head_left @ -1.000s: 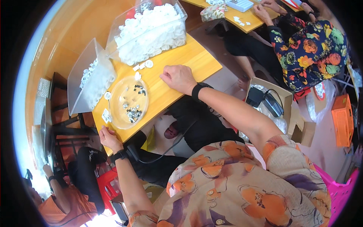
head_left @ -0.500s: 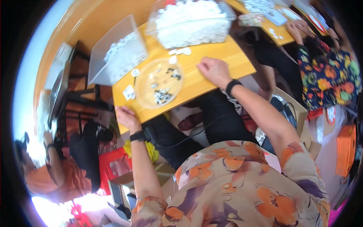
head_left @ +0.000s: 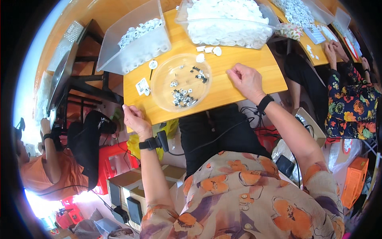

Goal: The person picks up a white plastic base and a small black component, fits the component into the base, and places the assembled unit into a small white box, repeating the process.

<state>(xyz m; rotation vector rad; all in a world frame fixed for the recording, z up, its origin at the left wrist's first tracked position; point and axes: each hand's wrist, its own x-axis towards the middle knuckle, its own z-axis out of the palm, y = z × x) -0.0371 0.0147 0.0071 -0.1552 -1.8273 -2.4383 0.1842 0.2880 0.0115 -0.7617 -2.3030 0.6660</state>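
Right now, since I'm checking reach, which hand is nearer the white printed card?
Left. The left hand is just this side of the card, at the table's edge; the right hand is across the round dish.

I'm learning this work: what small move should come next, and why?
Probably slide the right hand left toward the round, clear plastic dish: small black and silvery parts lie loose inside it, and that curled hand is to its right, on or just over the yellow wooden table.
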